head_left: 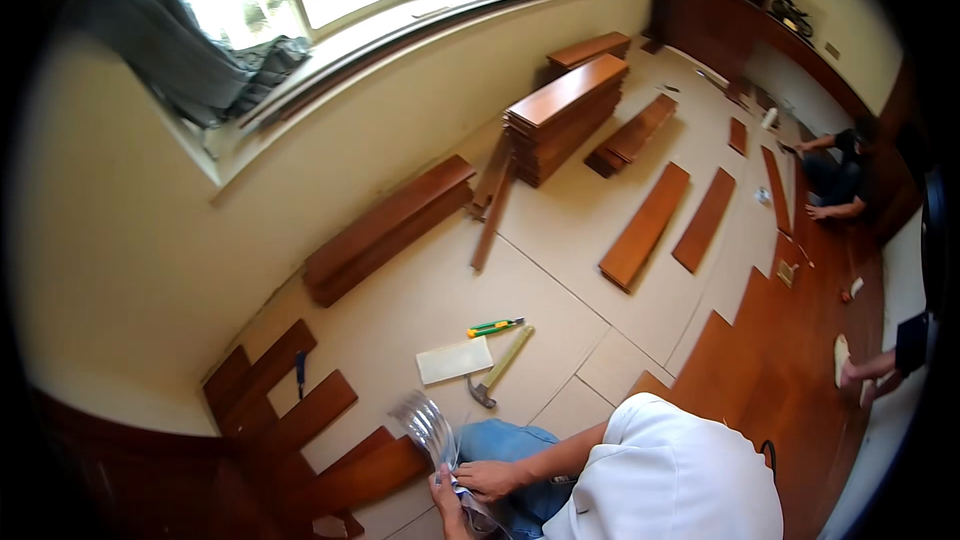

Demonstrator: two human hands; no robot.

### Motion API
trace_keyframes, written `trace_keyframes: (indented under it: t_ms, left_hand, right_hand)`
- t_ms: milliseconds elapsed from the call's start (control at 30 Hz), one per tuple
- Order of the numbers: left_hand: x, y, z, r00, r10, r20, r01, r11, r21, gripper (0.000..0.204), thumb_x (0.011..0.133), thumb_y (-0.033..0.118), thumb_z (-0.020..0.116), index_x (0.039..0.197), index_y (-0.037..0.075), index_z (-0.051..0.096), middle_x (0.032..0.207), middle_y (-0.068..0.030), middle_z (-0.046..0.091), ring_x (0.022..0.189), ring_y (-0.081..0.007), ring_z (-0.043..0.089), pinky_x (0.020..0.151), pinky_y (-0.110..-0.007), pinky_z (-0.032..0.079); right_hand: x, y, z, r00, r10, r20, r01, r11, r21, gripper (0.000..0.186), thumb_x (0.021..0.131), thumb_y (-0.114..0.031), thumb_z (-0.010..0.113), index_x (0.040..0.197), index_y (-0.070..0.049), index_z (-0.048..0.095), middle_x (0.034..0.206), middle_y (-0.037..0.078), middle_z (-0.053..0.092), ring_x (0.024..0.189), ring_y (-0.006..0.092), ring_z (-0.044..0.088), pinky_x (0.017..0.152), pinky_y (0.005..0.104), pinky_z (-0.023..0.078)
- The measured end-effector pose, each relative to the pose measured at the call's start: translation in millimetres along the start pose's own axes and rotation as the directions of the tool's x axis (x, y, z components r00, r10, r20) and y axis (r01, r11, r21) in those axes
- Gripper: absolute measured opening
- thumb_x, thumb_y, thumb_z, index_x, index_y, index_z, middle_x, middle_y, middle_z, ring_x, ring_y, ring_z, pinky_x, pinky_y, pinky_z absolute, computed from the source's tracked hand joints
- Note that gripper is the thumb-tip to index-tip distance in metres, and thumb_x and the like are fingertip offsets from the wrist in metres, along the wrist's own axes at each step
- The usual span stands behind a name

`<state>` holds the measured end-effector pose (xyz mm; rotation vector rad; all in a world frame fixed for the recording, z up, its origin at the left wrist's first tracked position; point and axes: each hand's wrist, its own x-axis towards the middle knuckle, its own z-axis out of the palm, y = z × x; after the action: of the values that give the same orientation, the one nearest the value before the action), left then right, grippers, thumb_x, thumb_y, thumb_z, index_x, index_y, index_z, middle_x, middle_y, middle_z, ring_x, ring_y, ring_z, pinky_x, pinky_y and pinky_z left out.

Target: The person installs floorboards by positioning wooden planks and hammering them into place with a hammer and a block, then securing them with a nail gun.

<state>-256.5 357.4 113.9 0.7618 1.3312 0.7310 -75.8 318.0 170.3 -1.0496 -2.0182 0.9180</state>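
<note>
At the lower edge, both my hands are closed on a clear, shiny ribbed plastic piece (425,424), perhaps packaging. My left hand (447,506) grips its lower end. My right hand (487,479) pinches it alongside, where more crumpled clear plastic hangs down; the fingertips are partly hidden. My jeans-clad leg (505,437) is bent beneath my right forearm. Ahead on the tiles lie a claw hammer (503,365) with a pale yellow handle, a whitish rectangular block (454,360) touching its head, and a green-and-yellow utility knife (495,327).
Loose planks (310,410) and a blue-handled tool (300,373) lie at left. Plank stacks (565,120) line the window wall; single planks (645,225) lie mid-floor. Laid flooring (740,380) covers the right. A crouching co-worker (840,175) works far right; another person's leg (865,370) shows nearer.
</note>
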Motion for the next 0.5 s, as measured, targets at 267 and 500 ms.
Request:
trace_keyframes:
  t_ms: [267, 500]
  left_hand:
    - [-84, -3, -2, 0.997, -0.014, -0.08, 0.0, 0.985, -0.175, 0.032, 0.094, 0.016, 0.07, 0.122, -0.001, 0.067, 0.11, -0.0096, 0.071, 0.092, -0.018, 0.068, 0.078, -0.03, 0.055]
    - [-122, -6, -9, 0.954, 0.238, -0.18, -0.163, 0.921, 0.355, 0.037, 0.091, 0.008, 0.067, 0.125, -0.007, 0.065, 0.117, -0.018, 0.072, 0.101, -0.0279, 0.069, 0.09, -0.039, 0.053]
  right_hand:
    - [-25, -41, -24, 0.912, -0.372, 0.175, 0.379, 0.925, -0.011, 0.023, 0.077, -0.009, 0.065, 0.097, 0.001, 0.062, 0.107, 0.02, 0.063, 0.106, 0.0386, 0.059, 0.097, 0.0463, 0.048]
    - [-66, -84, -59, 0.969, -0.242, 0.052, 0.236, 0.966, 0.107, 0.042, 0.091, -0.007, 0.062, 0.132, -0.001, 0.063, 0.132, 0.016, 0.065, 0.123, 0.0366, 0.058, 0.107, 0.0449, 0.047]
